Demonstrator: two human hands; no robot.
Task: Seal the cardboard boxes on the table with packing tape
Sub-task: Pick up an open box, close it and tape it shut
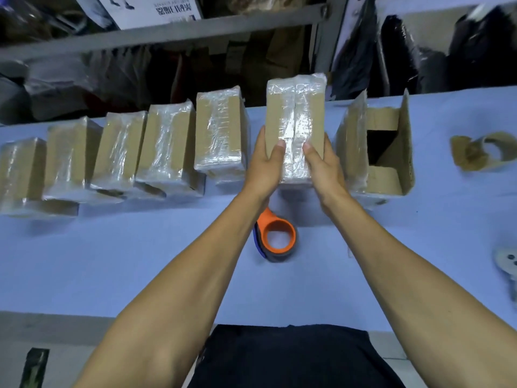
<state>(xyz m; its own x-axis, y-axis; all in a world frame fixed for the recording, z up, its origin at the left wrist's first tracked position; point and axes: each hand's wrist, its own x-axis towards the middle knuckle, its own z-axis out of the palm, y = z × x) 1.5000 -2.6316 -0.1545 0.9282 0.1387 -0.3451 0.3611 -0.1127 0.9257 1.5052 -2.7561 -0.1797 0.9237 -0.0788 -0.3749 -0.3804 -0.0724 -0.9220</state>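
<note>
- My left hand (265, 166) and right hand (321, 163) grip the taped box (295, 119) from either side, thumbs pressed on its top face.
- Box held above the blue table (140, 247), between a row of five wrapped boxes (167, 147) on my left and an open box (383, 152) on my right.
- Orange tape dispenser (275, 238) lies on the table under my left wrist.

Setting: packing or stockroom area of a warehouse. Evidence: long blue surface (112, 261) carrying a row of taped cardboard boxes (167, 147); orange tape dispenser (275, 236) near centre; spent tape core (481, 152) at far right. Grey metal shelving (167, 37) behind holds bagged dark goods (397, 51) and a printed carton (145, 9).
</note>
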